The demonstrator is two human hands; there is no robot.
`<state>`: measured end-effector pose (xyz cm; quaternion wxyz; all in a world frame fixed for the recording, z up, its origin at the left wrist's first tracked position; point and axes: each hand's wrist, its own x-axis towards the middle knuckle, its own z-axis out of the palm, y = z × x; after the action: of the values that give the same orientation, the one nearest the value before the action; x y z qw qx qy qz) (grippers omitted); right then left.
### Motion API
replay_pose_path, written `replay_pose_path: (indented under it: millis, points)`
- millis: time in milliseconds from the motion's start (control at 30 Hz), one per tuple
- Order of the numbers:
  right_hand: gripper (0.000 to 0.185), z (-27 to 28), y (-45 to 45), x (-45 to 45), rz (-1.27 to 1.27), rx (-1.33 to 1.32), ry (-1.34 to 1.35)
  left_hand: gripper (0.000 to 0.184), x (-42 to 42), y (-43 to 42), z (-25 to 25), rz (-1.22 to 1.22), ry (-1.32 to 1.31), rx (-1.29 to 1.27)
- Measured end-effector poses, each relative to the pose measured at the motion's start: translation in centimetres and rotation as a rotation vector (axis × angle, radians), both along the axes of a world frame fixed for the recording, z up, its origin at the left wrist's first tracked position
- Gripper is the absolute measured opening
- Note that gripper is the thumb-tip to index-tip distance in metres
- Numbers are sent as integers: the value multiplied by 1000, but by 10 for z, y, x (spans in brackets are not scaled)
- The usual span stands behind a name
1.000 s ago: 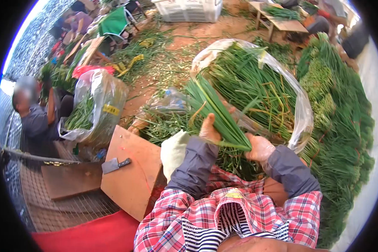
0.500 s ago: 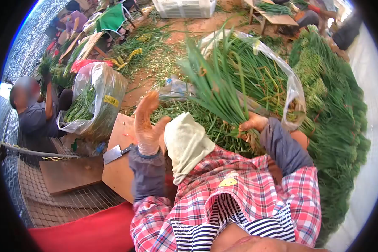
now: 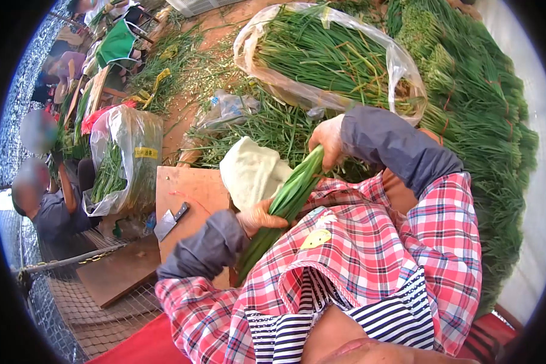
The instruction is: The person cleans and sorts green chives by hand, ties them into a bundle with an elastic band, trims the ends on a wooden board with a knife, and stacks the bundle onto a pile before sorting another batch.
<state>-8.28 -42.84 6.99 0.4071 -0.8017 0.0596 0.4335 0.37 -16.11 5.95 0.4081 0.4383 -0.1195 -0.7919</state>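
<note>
A bunch of green chives (image 3: 294,194) slants across the front of my plaid smock, held in both hands. My right hand (image 3: 329,142) closes around its upper end. Lower down, my left hand (image 3: 262,217) wraps the leaves, thumb on top; the tips hang towards my lap. Behind my left hand lies a pale cloth (image 3: 252,170). A cleaver (image 3: 171,222) with a dark handle rests on the wooden board (image 3: 185,179) to the left of it.
Ahead lies a large open plastic bag (image 3: 249,45) full of chives. Stacked bundles (image 3: 488,139) line the right side. Loose cuttings (image 3: 236,142) cover the ground. On the left, a co-worker (image 3: 57,209) sits by another plastic bag (image 3: 145,130).
The chive bunch has come down from a raised, upright position to slant before my chest. My left hand, empty and spread before, has closed on it. The view has shifted.
</note>
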Motion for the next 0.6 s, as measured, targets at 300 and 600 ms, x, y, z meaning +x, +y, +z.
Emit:
replay_pose_path:
  millis: [300,600]
  points:
    - [21,-112,-65,-2,-883,18,-569,58,-13,51,-47,364,139,-71]
    - [49,-76,1,-10,-897,-128,-737,52,-6,39,-30,646,8,76]
